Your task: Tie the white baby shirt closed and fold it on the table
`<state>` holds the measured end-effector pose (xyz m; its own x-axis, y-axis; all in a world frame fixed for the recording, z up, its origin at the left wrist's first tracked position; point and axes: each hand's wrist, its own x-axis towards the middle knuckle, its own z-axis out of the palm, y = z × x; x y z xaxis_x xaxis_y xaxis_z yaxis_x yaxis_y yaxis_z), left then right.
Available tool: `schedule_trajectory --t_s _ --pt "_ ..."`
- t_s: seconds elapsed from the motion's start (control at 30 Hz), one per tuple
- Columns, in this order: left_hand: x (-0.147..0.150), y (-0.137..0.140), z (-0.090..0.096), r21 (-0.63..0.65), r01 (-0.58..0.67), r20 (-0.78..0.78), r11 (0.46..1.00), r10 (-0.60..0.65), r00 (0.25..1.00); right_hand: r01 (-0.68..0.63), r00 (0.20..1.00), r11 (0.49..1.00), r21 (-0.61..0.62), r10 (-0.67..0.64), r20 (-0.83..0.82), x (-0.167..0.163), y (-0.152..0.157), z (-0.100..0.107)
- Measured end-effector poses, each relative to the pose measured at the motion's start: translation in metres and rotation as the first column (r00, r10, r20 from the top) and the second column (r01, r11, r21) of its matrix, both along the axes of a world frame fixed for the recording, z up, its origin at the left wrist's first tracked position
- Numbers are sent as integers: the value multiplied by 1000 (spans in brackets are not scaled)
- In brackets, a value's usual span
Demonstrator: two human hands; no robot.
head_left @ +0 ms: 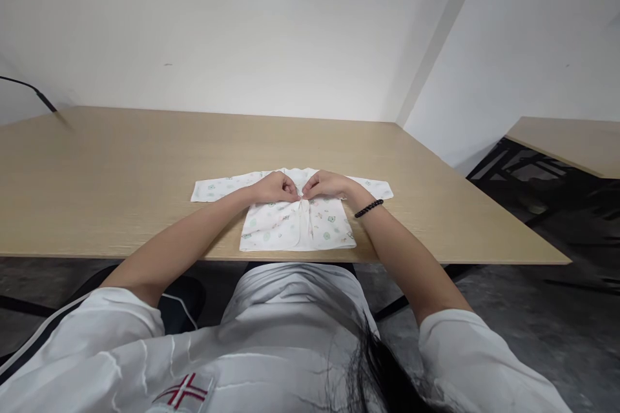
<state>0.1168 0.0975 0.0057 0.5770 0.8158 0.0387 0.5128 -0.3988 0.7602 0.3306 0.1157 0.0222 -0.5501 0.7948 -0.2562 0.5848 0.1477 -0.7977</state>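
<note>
A small white baby shirt (pixel 324 224) with green and reddish prints lies spread on the table, its sleeves stretched out to both sides. My left hand (pixel 276 188) and my right hand (pixel 327 184) meet at the middle of its chest, fingertips almost touching. Both are closed in a pinch on the cloth there, where the fabric gathers and what look like thin ties hang down. The exact bit between the fingers is too small to make out. My forearms cross over the two sleeves, and a black beaded bracelet (pixel 369 208) circles my right wrist.
The light wooden table (pixel 145 155) reaches back to a white wall (pixel 217 45). A thin black cable (pixel 46 100) hangs at the far left. Another table (pixel 571 139) with a dark frame stands to the right. The shirt's hem lies close to the table's front edge.
</note>
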Motion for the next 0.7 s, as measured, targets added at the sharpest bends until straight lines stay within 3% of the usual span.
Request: schedule_trajectory --t_s 0.7 --pt "-3 6 -2 -113 68 27 991 -66 997 16 998 999 -48 -19 -61 -4 -4 -1"
